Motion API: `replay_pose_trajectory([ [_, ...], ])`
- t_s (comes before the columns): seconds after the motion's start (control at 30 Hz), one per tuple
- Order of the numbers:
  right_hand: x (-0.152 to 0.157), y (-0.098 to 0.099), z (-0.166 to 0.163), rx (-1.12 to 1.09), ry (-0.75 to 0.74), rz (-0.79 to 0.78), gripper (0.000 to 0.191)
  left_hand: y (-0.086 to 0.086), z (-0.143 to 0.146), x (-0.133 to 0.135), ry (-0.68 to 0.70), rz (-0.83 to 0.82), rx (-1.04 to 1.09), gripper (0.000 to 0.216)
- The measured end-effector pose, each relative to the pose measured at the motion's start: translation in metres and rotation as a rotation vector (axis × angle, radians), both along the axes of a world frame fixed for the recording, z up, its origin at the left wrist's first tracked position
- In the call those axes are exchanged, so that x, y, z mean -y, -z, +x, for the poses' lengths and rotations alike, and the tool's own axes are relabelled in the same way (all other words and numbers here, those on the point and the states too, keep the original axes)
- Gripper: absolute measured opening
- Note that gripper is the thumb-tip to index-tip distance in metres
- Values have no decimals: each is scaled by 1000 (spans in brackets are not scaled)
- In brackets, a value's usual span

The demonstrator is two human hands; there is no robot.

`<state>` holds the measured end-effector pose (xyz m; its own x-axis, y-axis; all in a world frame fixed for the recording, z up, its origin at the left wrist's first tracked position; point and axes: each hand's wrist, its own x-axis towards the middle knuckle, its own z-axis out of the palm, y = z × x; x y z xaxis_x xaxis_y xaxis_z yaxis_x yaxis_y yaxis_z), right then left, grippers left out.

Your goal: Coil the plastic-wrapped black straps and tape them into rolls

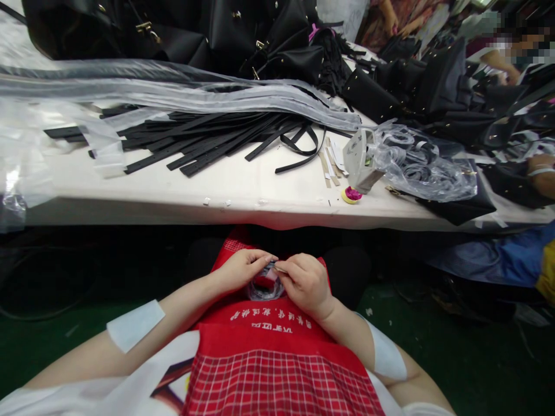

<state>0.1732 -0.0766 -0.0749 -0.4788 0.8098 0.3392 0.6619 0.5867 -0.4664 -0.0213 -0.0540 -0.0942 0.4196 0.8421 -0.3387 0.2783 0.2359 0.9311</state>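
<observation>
Both my hands meet over my lap, below the table's front edge. My left hand (pixel 241 267) and my right hand (pixel 304 281) are closed in a pinch on a small clear plastic bag (pixel 263 287) with something dark inside. A thin pale strip (pixel 278 268) shows between my fingertips. Under my hands lies a red apron (pixel 277 358) with white lettering and a checked lower part.
On the white table (pixel 225 193) lie several black straps (pixel 203 141), clear plastic sheets (pixel 173 95), a plastic bag of rings (pixel 420 164) and a small yellow-pink tape roll (pixel 351 195). Black bags (pixel 182 29) pile at the back. Other people's arms (pixel 540 173) show at right.
</observation>
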Motion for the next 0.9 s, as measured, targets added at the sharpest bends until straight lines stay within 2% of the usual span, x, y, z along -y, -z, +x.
replay_pose_trajectory([
  [0.17,-18,5,-4,-233,89,-278,13,-16,3,5,86,193,-101,38],
  [0.33,-30,15,1,-382,172,-551,23,-13,7,7,99,240,-149,33],
  [0.4,-36,23,4,-424,202,-769,40,-12,8,7,109,259,-154,31],
  [0.47,-41,32,5,-510,169,-1044,57,-14,8,7,126,279,-146,29],
  [0.53,-44,40,4,-611,118,-1233,58,-17,9,7,139,299,-137,29],
  [0.6,-43,43,1,-688,101,-1268,47,-19,9,8,129,306,-131,29],
  [0.73,-40,42,-5,-723,151,-1132,32,-16,8,7,39,269,-169,29],
  [0.9,-38,38,-10,-688,200,-961,24,-9,11,7,11,-15,5,29],
])
